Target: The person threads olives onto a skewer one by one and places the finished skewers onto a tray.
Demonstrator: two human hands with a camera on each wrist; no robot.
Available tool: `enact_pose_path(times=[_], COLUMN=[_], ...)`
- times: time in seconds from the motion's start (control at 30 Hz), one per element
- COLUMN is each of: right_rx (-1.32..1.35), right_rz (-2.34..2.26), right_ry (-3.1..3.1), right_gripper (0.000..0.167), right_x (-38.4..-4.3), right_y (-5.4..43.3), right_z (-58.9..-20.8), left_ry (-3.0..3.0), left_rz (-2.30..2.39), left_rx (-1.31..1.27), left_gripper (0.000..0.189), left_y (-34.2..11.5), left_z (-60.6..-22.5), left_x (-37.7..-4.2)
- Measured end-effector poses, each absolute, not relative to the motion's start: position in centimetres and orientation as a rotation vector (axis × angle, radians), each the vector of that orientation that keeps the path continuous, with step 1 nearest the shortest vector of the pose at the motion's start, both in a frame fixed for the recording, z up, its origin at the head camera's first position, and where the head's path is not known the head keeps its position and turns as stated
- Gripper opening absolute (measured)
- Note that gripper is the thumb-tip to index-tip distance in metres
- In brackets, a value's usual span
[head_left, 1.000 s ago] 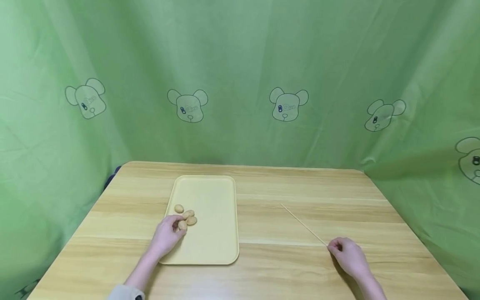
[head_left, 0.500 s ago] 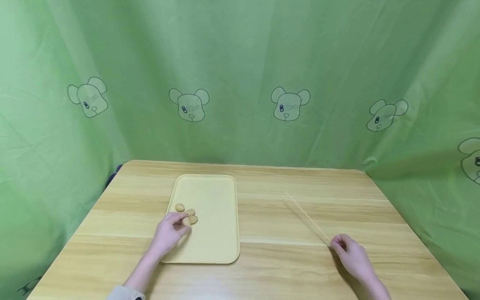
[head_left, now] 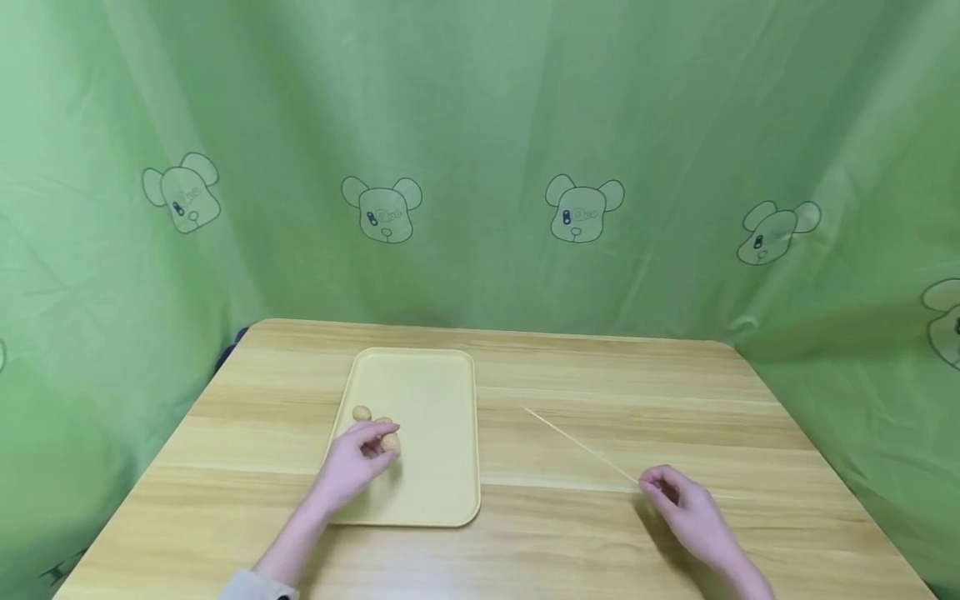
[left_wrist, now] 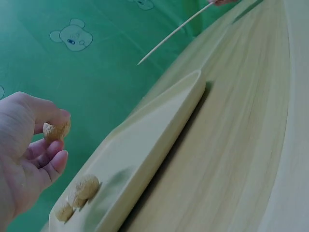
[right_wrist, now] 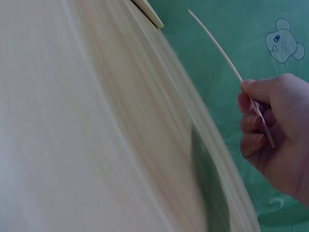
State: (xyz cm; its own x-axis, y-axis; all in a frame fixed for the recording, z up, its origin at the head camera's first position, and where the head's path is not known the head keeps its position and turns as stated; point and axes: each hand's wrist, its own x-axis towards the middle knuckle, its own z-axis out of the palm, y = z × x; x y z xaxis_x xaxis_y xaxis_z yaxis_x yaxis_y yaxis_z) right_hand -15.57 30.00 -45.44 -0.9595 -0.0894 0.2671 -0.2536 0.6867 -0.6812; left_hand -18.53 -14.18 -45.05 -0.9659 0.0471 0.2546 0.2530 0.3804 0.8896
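Note:
My left hand (head_left: 348,468) pinches a small, rough brown ball (left_wrist: 55,131) between thumb and fingers, raised over the left part of a pale yellow tray (head_left: 429,492). Several similar brown balls (left_wrist: 86,188) lie close together on the tray, partly hidden behind the hand in the head view. Off to the right, my right hand (head_left: 692,512) grips a thin wooden skewer (head_left: 577,443) near one end. Its pointed tip (right_wrist: 191,12) reaches left toward the tray, and the short rear end (right_wrist: 268,135) lies across the palm in the right wrist view.
The tray, with its low raised rim, stands on the left half of a light wood-grain table (head_left: 570,550). A green curtain (head_left: 480,100) printed with bear heads hangs behind the table and along both sides.
My left hand has lifted one ball off the group and carried it slightly right. The skewer's tip rose from the table, then swung left as my right hand shifted a little left.

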Motion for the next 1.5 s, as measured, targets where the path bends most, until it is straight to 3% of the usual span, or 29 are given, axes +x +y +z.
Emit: enact_pose_path(times=[0.43,0.77,1.0,1.5], right_rx=[0.492,0.676,0.886,0.959], right_rz=[1.363,1.488,1.560,1.570], right_ry=[-2.603,-2.530,-2.433,-2.417], right_gripper=[0.011,0.012,0.017,0.022], right_x=[-15.3,-15.0,-15.2,-15.2], right_y=[27.5,25.6,24.3,24.0], right_z=[-44.1,-43.4,-43.0,-43.9], left_ry=[-2.414,-2.460,-2.440,-2.436], left_rz=[-1.888,-1.808,-1.808,-1.894], left_rx=[-0.339,-0.193,-0.228,-0.219], left_gripper=[0.047,0.038,0.028,0.030], left_y=[-12.8,-12.1,-11.4,-10.9], left_z=[-43.7,-43.1,-42.6,-42.5], left_x=[-18.2,-17.9,-17.8,-17.5])
